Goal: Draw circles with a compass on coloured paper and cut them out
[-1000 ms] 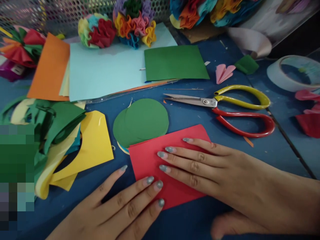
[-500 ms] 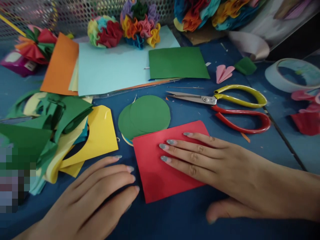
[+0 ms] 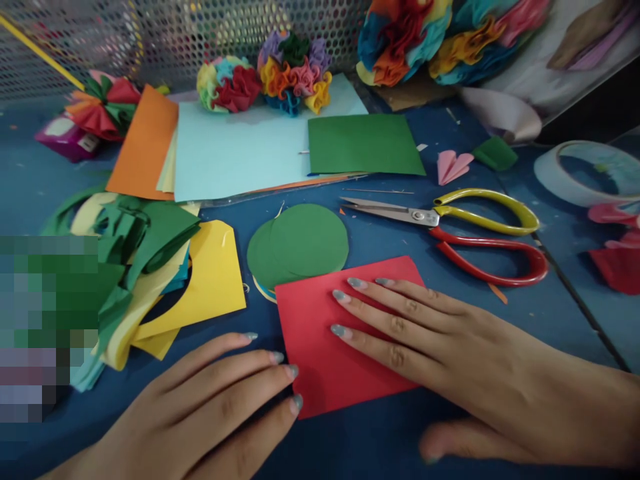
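"Where's the red paper sheet [image 3: 315, 343]?"

"On the blue tabletop [image 3: 360, 443], its far edge over the green paper circles [image 3: 310, 240]. My right hand [image 3: 450, 353] lies flat on it, fingers slightly apart; my left hand [image 3: 200, 413], fingers spread, is at its left edge, contact unclear."

"How would it handle?"

"Light, bendable, easily creased, I'd judge; I'd pinch its free far-left corner, away from the scissors [image 3: 419, 215]."
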Demonstrator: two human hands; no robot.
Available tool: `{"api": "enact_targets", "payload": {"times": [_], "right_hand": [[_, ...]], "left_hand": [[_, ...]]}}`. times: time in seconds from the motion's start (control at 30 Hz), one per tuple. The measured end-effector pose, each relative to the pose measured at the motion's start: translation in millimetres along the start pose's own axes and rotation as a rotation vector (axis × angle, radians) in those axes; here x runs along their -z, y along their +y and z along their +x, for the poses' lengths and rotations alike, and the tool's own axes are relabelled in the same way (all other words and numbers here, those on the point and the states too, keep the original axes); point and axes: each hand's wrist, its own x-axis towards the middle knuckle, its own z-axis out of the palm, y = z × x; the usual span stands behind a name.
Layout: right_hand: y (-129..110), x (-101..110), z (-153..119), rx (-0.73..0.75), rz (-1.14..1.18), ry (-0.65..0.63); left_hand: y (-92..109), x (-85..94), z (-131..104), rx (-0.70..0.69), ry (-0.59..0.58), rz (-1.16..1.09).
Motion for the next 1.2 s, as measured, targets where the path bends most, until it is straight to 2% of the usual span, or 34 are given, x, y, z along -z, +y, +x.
{"api": "enact_targets", "payload": {"times": [0.13,0.27,0.47,0.6,0.73,0.8,0.97,1.07,1.2], "right_hand": [[-0.3,-2.9,-0.9,-0.003,-0.01,0.011],[-0.5,-5.0,-0.1,-0.009,-0.002,0.014],[-0.3,-4.8,-0.1,-0.02,0.026,0.003],[-1.0,-4.7,-0.9,-0.017,0.025,0.007],[-1.7,-4.4,-1.3,-0.019,0.027,0.002],[-1.8,-4.2,-1.3,-0.022,0.031,0.0],[-2.8,-4.1,0.0,-0.026,-0.001,-0.004],[-3.6,-3.9,0.6,-0.014,-0.019,-0.015],[-3.2,-2.7,0.6,-0.032,0.003,-0.02]], "left_hand": [[-2.6,0.5,3.2,-0.012,0.031,-0.003],[-3.2,-0.6,2.2,-0.025,-0.015,0.014],[-1.2,-5.8,-9.5,0.143,0.067,-0.015],[-0.5,-6.8,-10.0,0.099,0.019,-0.02],[-1.4,-3.5,-4.5,0.11,0.057,-0.068],[-1.7,-1.4,-0.6,0.062,0.029,-0.063],[1.0,-1.8,11.6,-0.135,-0.156,0.099],[3.6,-5.1,16.4,-0.143,-0.213,0.122],[7.6,-9.5,16.8,-0.102,-0.194,0.133]]}}
